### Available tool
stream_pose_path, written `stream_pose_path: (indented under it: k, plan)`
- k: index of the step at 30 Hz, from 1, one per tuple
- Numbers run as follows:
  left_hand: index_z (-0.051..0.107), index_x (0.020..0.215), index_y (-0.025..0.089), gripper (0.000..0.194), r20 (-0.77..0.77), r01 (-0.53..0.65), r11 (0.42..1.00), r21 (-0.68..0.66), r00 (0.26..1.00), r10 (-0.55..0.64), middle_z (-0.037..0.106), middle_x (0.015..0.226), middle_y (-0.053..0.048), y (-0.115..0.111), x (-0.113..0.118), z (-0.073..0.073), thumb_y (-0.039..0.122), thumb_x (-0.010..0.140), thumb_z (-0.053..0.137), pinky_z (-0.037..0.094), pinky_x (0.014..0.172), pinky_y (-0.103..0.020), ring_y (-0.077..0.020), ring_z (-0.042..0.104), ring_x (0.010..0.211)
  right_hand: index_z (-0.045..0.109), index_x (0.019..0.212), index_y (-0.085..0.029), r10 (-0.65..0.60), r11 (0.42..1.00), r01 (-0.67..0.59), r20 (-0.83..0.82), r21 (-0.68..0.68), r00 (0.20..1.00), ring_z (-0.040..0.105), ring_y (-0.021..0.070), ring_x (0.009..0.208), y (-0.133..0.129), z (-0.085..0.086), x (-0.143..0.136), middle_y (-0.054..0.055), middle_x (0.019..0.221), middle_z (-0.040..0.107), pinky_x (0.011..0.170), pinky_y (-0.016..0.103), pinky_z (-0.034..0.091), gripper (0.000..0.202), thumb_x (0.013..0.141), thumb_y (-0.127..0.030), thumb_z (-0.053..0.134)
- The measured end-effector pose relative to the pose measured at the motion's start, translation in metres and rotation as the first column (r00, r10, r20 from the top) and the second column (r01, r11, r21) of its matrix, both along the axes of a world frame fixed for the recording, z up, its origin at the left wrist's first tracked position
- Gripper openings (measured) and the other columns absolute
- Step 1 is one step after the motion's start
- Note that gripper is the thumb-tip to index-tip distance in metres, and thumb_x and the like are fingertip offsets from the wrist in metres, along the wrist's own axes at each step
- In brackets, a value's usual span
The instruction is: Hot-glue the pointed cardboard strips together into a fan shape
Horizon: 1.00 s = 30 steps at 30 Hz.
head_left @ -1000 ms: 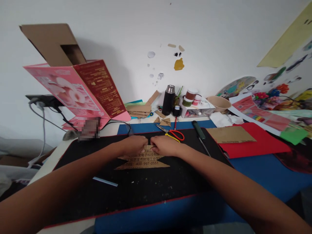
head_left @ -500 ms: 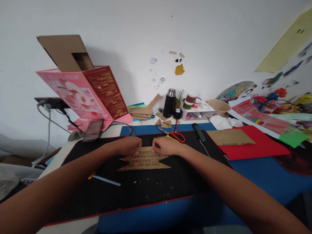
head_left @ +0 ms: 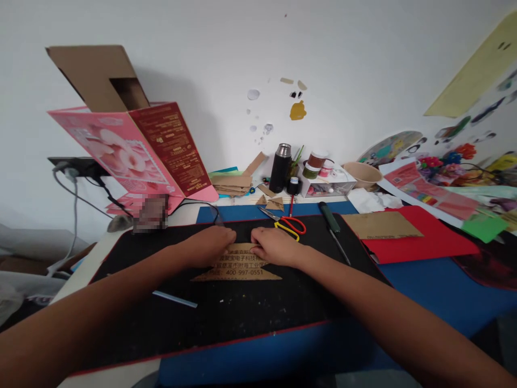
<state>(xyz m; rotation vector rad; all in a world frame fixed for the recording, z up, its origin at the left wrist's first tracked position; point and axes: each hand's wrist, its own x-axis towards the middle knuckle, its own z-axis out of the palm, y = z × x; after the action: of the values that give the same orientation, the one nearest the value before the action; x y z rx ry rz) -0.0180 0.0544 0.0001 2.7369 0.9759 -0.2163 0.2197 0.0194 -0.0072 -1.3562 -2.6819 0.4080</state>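
A brown cardboard piece [head_left: 241, 268] with printed text and pointed side corners lies on the black mat [head_left: 242, 312]. My left hand [head_left: 214, 243] is closed on its upper left part, fingers curled. On its upper right part, my right hand [head_left: 274, 245] is closed too, thumb and fingers pressed together at the edge. The two hands are a short gap apart. Beyond my right hand are scissors [head_left: 287, 223] with red and yellow handles. A green-handled tool [head_left: 330, 219] with a metal shaft lies to their right.
A glue-stick-like clear strip [head_left: 175, 299] is on the mat's left. Behind the mat stand a pink box [head_left: 121, 151], a black thermos [head_left: 280, 170] and a white box [head_left: 329, 186] with jars. A red sheet [head_left: 436, 242] with cardboard on it is at the right.
My hands cover more of the cardboard's sides, and its left and right notches show less. More of the scissors' yellow handle is visible. The view has shifted slightly.
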Motion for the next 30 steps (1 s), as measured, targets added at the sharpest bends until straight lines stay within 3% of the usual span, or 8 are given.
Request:
stream_pose_path:
  k: [3, 12, 19, 30]
  plan:
    - [0.057, 0.089, 0.020, 0.012, 0.009, 0.020, 0.999, 0.046, 1.000, -0.020, 0.071, 0.097, -0.009, -0.004, -0.001, 0.000, 0.010, 0.083, 0.058, 0.047, 0.079, -0.035, -0.0272, 0.067, 0.093, 0.060, 0.101, -0.019, -0.003, 1.000, 0.003, -0.012, 0.019, 1.000, 0.064, 0.0215, 0.085, -0.004, -0.004, 0.000, 0.008, 0.099, 0.070, 0.069, 0.030, 0.035, 0.011, 0.095, -0.027, 0.065]
    - [0.064, 0.094, 0.019, 0.008, 0.054, -0.028, 0.998, -0.049, 0.998, 0.031, 0.072, 0.101, -0.008, 0.004, 0.011, 0.001, 0.022, 0.086, 0.065, 0.046, 0.078, -0.033, -0.0256, 0.068, 0.095, 0.062, 0.099, -0.019, -0.052, 0.998, 0.050, -0.100, -0.029, 0.994, 0.062, 0.0191, 0.079, 0.000, -0.011, 0.004, 0.006, 0.093, 0.070, 0.065, 0.029, 0.030, 0.012, 0.093, -0.028, 0.068]
    - [0.064, 0.090, 0.020, 0.005, 0.073, -0.029, 0.999, -0.042, 0.997, 0.032, 0.073, 0.097, -0.005, 0.006, 0.012, -0.005, 0.023, 0.087, 0.065, 0.044, 0.073, -0.032, -0.0240, 0.067, 0.090, 0.069, 0.094, -0.019, -0.090, 0.985, 0.051, -0.235, -0.163, 0.968, 0.058, 0.0137, 0.069, 0.005, -0.011, 0.014, 0.001, 0.081, 0.068, 0.064, 0.025, 0.032, 0.006, 0.093, -0.025, 0.069]
    - [0.058, 0.086, 0.020, 0.009, 0.076, 0.024, 1.000, 0.014, 0.997, -0.025, 0.070, 0.096, -0.006, 0.002, 0.016, -0.003, 0.019, 0.085, 0.067, 0.044, 0.079, -0.034, -0.0250, 0.065, 0.094, 0.063, 0.091, -0.019, -0.076, 0.991, 0.055, -0.170, -0.122, 0.983, 0.055, 0.0149, 0.071, -0.001, -0.007, 0.018, 0.001, 0.083, 0.066, 0.062, 0.025, 0.028, 0.011, 0.089, -0.023, 0.073]
